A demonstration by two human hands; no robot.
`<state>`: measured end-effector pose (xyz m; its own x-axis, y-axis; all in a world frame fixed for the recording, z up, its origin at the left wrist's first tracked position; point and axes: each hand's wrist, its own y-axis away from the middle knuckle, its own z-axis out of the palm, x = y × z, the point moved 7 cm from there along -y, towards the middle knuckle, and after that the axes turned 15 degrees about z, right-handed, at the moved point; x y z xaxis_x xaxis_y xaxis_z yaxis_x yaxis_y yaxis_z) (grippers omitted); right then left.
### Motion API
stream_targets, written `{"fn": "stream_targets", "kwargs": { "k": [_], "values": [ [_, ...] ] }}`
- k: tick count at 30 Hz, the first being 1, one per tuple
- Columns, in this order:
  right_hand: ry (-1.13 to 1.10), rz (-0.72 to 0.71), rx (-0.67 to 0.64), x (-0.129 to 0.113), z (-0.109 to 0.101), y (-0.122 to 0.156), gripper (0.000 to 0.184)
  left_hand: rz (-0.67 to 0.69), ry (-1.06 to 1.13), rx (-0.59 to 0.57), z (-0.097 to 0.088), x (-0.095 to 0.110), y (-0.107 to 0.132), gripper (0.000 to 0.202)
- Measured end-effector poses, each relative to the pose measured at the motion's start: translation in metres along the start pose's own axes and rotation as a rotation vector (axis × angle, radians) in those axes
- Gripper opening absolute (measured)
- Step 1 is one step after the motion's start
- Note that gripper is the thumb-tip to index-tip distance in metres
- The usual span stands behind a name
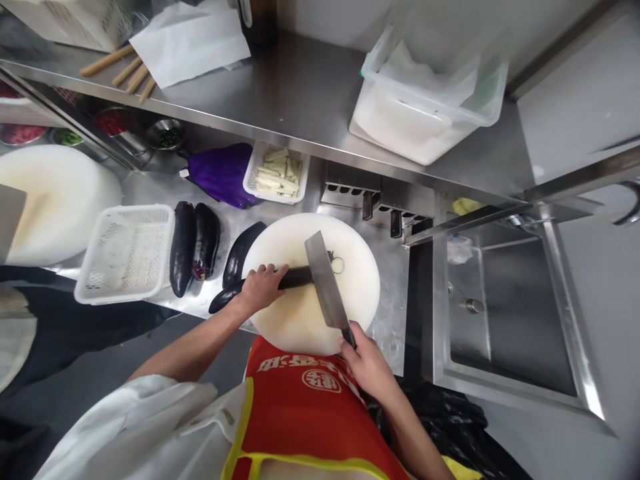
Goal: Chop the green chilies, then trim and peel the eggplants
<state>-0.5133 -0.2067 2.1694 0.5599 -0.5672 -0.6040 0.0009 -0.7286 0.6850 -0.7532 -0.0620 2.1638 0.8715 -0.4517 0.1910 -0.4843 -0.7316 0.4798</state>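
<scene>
Purple-black eggplant (297, 277), glossy, slender, under left hand (264, 288).

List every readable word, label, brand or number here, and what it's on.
None I can quote with confidence.
White lettering across the red apron: upside down and partly folded, too unclear to quote.
Round emblem on the same apron: characters inside too small to read.
Cleaver: no legible marking on the blade.

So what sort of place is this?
Probably a restaurant kitchen, or another commercial one: there's a metal sink, a thick round chopping board and a broad cleaver being held over it.
</scene>
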Motion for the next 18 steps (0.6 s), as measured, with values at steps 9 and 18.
{"fn": "stream_targets", "kwargs": {
  "k": [9, 18],
  "values": [
    [0.257, -0.054, 0.137, -0.05, 0.024, -0.066, 0.025, 0.023, 0.014, 0.089, 0.013, 0.013, -0.002, 0.059],
    [-0.097, -0.005, 0.009, -0.01, 0.022, -0.077, 0.026, -0.216, 0.136, 0.418, -0.075, -0.1, 0.017, 0.079]
  ]
}}
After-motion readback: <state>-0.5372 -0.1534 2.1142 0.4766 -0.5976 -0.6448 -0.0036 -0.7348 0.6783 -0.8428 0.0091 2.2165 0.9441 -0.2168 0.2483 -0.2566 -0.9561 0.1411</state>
